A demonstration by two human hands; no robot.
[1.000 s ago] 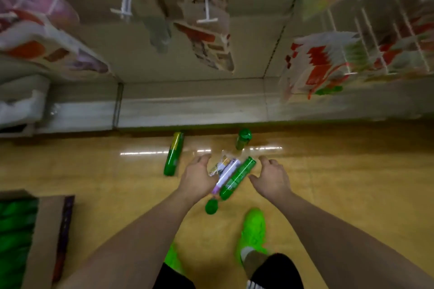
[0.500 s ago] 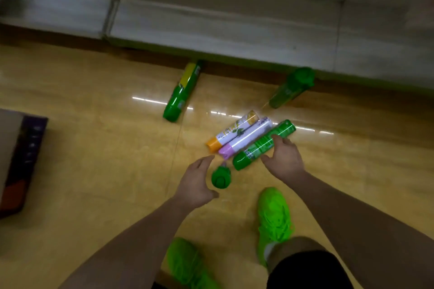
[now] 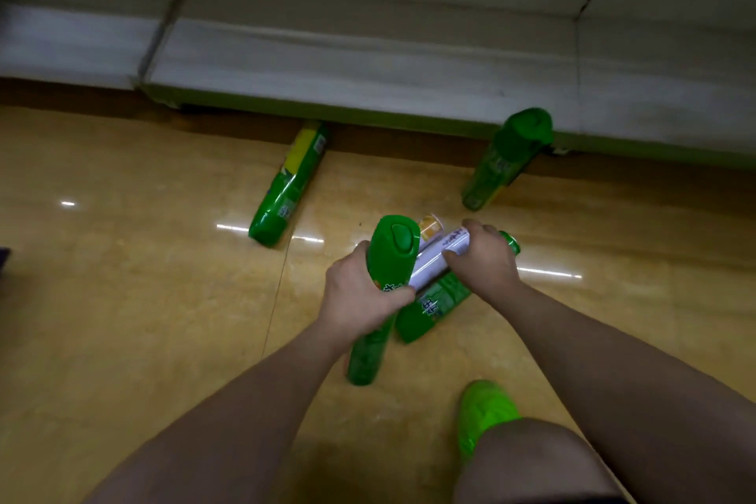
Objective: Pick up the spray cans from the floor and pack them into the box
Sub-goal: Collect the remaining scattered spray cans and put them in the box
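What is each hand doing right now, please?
Left hand: closed, gripping a green spray can by its body.
Right hand: closed, gripping the white and purple can.

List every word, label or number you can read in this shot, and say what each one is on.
No text can be quoted with confidence.
Green can on the floor: large white characters, too blurred to read.
Green can in the left hand: white print, partly covered.
White can under the right hand: dark script, illegible.

Dim, soft-focused view – glare streaks on the glossy floor (image 3: 122, 299) – edges bowed.
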